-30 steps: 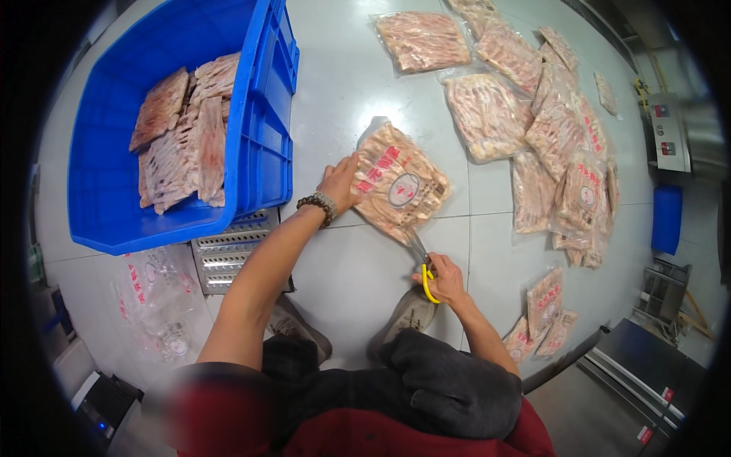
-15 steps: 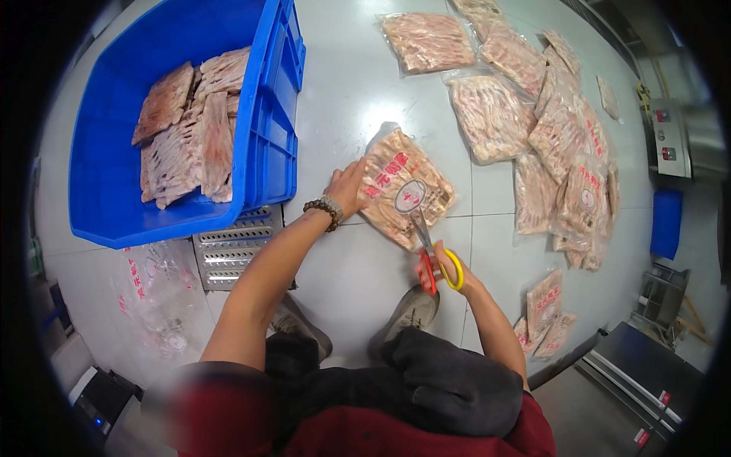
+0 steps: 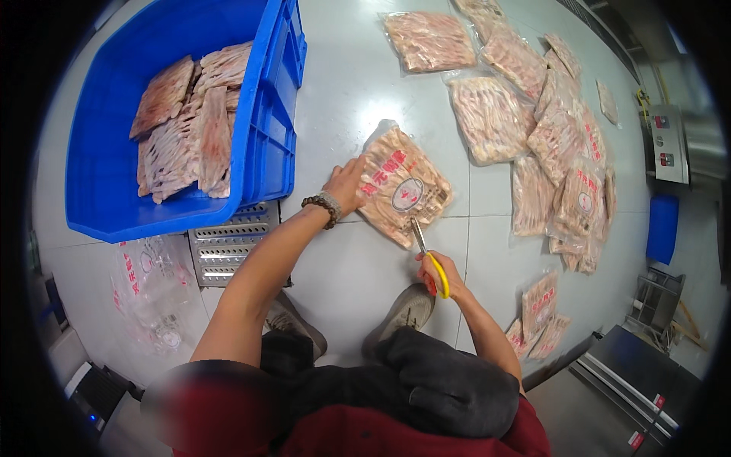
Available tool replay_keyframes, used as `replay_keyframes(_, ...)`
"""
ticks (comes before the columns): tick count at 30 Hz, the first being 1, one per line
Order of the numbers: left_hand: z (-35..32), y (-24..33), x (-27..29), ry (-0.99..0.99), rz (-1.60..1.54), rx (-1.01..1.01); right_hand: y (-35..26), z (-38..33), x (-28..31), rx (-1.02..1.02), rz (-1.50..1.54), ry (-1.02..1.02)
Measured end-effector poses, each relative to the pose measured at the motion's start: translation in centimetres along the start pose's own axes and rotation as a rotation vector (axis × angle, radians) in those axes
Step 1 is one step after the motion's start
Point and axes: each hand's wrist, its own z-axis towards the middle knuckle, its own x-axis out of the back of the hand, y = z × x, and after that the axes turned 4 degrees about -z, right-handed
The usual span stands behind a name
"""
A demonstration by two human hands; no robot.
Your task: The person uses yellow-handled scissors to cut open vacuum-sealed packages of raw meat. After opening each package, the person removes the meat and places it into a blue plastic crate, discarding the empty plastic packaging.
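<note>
A clear plastic bag of pale pink frozen meat pieces (image 3: 396,164), with red print, lies flat on the tiled floor before my feet. My left hand (image 3: 345,188), wearing beaded bracelets, grips its left edge. In my right hand (image 3: 444,276) are scissors (image 3: 438,273) with red and yellow handles, fingers closed round the grips. The blade tips rest over the bag's lower right edge; whether they have cut into the plastic I cannot tell.
A blue crate (image 3: 263,133) holding unwrapped meat slabs stands at the far left. Beside it are a slotted metal drain cover (image 3: 228,255) and crumpled empty bags (image 3: 152,286). Many bagged slabs (image 3: 560,137) are heaped on the right; a few more (image 3: 538,308) lie nearer me.
The scissors have drawn back toward me, from over the bag's middle to its near edge, and their handles have come closer together. My left hand stays at the bag's left edge.
</note>
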Motion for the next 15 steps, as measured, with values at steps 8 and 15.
replay_keyframes(8,-0.1,-0.2,0.1,0.013,0.008,-0.018,-2.6,4.0,-0.3,0.37,-0.473,0.306)
replay_keyframes(15,-1.1,1.2,-0.2,-0.016,-0.029,-0.015,-7.0,6.3,0.5,0.412,-0.511,0.285)
